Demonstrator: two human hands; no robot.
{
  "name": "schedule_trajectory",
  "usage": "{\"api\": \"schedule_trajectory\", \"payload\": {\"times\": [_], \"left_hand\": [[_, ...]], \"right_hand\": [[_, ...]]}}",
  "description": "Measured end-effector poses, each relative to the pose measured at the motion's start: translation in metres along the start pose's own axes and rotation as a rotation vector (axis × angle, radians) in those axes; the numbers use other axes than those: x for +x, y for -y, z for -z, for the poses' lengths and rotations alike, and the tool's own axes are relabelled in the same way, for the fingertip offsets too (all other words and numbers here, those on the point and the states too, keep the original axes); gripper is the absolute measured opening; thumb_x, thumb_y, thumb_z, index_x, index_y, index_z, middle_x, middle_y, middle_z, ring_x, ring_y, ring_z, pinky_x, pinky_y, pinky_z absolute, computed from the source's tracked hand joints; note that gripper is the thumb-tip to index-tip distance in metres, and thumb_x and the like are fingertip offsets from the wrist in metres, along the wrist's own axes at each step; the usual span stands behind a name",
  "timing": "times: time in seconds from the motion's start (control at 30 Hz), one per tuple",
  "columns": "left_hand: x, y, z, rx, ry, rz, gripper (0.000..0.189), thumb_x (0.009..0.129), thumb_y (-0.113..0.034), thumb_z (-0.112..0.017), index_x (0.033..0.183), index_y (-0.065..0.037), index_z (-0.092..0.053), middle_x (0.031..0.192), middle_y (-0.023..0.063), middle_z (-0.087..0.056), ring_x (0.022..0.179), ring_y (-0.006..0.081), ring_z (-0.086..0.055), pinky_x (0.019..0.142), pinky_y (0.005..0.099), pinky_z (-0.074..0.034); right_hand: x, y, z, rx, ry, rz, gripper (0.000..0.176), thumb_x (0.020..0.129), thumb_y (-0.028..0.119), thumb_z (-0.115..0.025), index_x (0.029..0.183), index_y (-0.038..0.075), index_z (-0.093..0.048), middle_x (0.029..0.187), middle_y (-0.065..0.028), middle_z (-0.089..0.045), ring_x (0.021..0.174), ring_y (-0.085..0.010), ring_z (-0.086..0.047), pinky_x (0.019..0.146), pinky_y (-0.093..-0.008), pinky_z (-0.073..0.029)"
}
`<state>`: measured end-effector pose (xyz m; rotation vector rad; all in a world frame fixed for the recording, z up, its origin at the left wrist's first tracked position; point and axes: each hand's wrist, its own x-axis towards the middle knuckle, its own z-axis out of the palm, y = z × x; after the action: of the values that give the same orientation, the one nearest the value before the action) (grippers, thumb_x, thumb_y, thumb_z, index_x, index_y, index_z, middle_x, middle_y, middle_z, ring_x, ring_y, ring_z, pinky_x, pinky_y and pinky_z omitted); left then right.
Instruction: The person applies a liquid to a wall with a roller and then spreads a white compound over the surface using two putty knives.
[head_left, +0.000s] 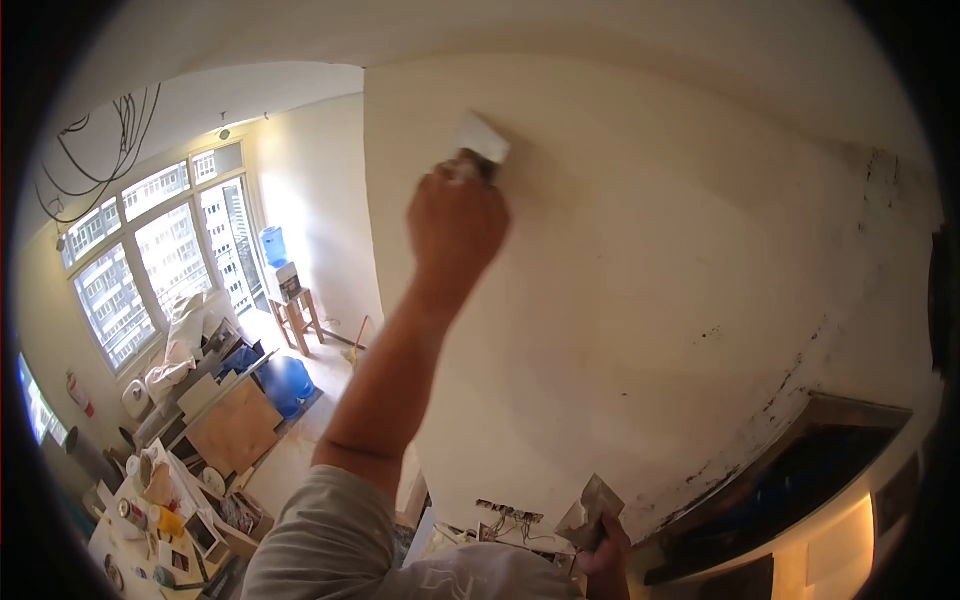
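Observation:
One arm reaches up across the middle of the view, and its hand, my left hand (460, 222), is closed round the handle of a putty knife (483, 138). The pale blade lies against the upper part of the cream wall (620, 270), near its left edge. Low in the view, my right hand (607, 548) grips a second putty knife (592, 510), whose wide blade points up and looks smeared. Dark specks and a line of dark marks show on the wall to the right.
Windows (160, 240) stand at the left, with a water dispenser (284, 280) on a wooden stool (296, 320). Blue water bottles (286, 385), boards (235, 428) and a cluttered table (125, 545) fill the lower left. Wires (125, 150) hang above. A dark recess (790, 480) lies lower right.

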<state>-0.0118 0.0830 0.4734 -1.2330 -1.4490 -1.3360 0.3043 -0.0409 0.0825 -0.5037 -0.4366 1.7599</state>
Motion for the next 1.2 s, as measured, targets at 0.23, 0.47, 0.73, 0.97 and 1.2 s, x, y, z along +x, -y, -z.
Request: {"api": "schedule_trajectory", "payload": {"times": [0.23, 0.47, 0.73, 0.97, 1.2], "left_hand": [[-0.049, -0.140, -0.033, -0.051, 0.034, -0.350, 0.046, 0.080, -0.011, -0.060, 0.121, 0.009, -0.063, 0.115, 0.0237, -0.066, 0.094, 0.0353, -0.065, 0.078, 0.0432, -0.057], [-0.123, -0.129, 0.026, -1.006, 0.581, -0.459, 0.034, 0.083, -0.003, -0.063, 0.116, -0.005, -0.069, 0.111, 0.0121, -0.072, 0.094, 0.0284, -0.070, 0.080, 0.0377, -0.058], [-0.296, -0.110, 0.017, -1.236, 0.775, -0.584, 0.054, 0.072, 0.010, -0.069, 0.120, -0.015, -0.070, 0.118, 0.0115, -0.069, 0.108, 0.0299, -0.068, 0.086, 0.0368, -0.059], [-0.333, -0.071, -0.001, -0.998, 1.678, 0.071, 0.030, 0.095, -0.006, -0.055, 0.123, -0.001, -0.062, 0.107, 0.0133, -0.068, 0.096, 0.0310, -0.068, 0.086, 0.0419, -0.057], [-0.341, -0.085, 0.002, -1.271, 1.993, 1.824, 0.039, 0.097, -0.017, -0.051, 0.128, 0.007, -0.051, 0.124, 0.0172, -0.059, 0.117, 0.0316, -0.059, 0.100, 0.0484, -0.048]], "right_hand": [[0.003, 0.010, -0.002, 0.048, -0.038, 0.152, 0.041, 0.095, 0.023, -0.059, 0.132, 0.003, -0.057, 0.125, -0.0110, -0.065, 0.114, -0.0295, -0.063, 0.099, -0.0480, -0.050], [-0.012, 0.079, -0.066, 0.154, 0.028, 0.444, 0.043, 0.099, 0.022, -0.056, 0.135, 0.000, -0.053, 0.127, -0.0123, -0.064, 0.116, -0.0272, -0.061, 0.102, -0.0465, -0.048], [-0.039, 0.094, -0.061, 0.143, -0.095, 0.473, 0.035, 0.101, 0.021, -0.054, 0.129, -0.001, -0.055, 0.120, -0.0129, -0.065, 0.109, -0.0245, -0.065, 0.097, -0.0403, -0.052], [-0.060, 0.089, -0.062, -0.022, -0.346, 0.845, 0.041, 0.105, 0.026, -0.050, 0.136, -0.001, -0.050, 0.124, -0.0101, -0.063, 0.109, -0.0222, -0.064, 0.095, -0.0365, -0.052], [-0.053, 0.016, -0.034, -1.148, -0.878, 1.216, 0.042, 0.098, 0.012, -0.057, 0.137, -0.002, -0.051, 0.123, -0.0234, -0.062, 0.110, -0.0366, -0.061, 0.093, -0.0398, -0.049]]}}
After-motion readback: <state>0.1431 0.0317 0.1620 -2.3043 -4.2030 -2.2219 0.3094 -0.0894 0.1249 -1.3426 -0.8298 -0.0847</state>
